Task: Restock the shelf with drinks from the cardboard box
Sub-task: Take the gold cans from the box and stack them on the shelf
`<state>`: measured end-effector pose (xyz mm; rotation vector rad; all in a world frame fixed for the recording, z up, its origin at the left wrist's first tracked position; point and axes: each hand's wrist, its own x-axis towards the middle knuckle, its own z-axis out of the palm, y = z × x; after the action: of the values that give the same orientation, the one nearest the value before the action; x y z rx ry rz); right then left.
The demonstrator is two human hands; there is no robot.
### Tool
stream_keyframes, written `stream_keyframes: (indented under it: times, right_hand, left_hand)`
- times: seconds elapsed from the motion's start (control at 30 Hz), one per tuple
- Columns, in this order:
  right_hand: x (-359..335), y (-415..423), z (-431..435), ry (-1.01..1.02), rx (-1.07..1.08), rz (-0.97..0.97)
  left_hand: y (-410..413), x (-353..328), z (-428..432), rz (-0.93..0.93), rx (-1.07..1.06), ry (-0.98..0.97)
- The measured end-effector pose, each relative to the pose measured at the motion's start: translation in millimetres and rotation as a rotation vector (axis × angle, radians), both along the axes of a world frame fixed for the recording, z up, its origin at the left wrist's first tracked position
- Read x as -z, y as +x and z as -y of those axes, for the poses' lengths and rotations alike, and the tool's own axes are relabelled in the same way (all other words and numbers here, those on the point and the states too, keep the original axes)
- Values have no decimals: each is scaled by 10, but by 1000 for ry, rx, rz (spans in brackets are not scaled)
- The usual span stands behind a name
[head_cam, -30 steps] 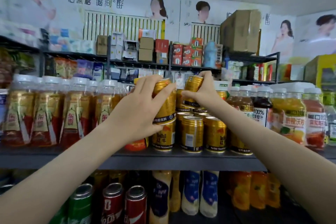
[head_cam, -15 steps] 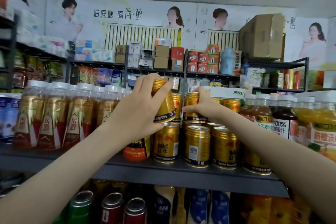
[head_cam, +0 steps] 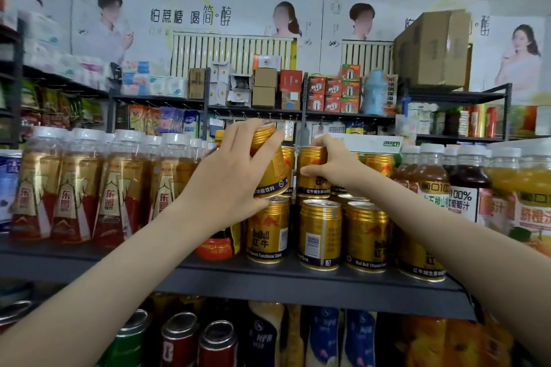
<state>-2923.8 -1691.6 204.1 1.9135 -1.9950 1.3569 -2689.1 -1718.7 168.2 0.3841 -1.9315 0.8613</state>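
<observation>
Over the shelf (head_cam: 298, 280), left fingers (head_cam: 241, 131) clasp a tilted can (head_cam: 272, 171) — right fingers (head_cam: 319, 143), an upright can (head_cam: 310, 155).

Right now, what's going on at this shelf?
A person is stacking gold cans on the shelf. The left hand grips a tilted gold can over the bottom row of cans, not yet set down. The right hand holds an upright gold can on the second tier. Bottled drinks stand on either side.

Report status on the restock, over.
Left hand grips tilted gold can above bottom row. Right hand holds upright can on second tier. Nothing blocking.
</observation>
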Motion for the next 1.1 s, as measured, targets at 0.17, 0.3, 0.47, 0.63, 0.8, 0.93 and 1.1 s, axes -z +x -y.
stream_keyframes:
  times: [0.17, 0.3, 0.47, 0.63, 0.8, 0.93, 1.1]
  right_hand:
    - [26, -18, 19, 56, 25, -78]
    - [1, -19, -11, 123, 140, -249]
    - [-58, 208, -388, -187, -26, -179]
    - [-18, 399, -703, -47, -249, -94]
    - [-38, 194, -791, -59, -189, -62]
    - [-51, -36, -845, -24, -239, 17]
    - [-42, -253, -846, -16, -304, 158]
  left_hand:
    - [-27, 43, 8, 0, 4, 7]
    - [-70, 72, 5, 10, 17, 12]
    - [-184, 90, -15, 16, 64, 41]
    - [-443, 30, -97, 30, 194, 59]
    - [-706, -59, -203, 115, 223, 23]
    - [-875, -155, -271, 155, 235, -7]
    - [-1072, -266, -339, 150, 227, -67]
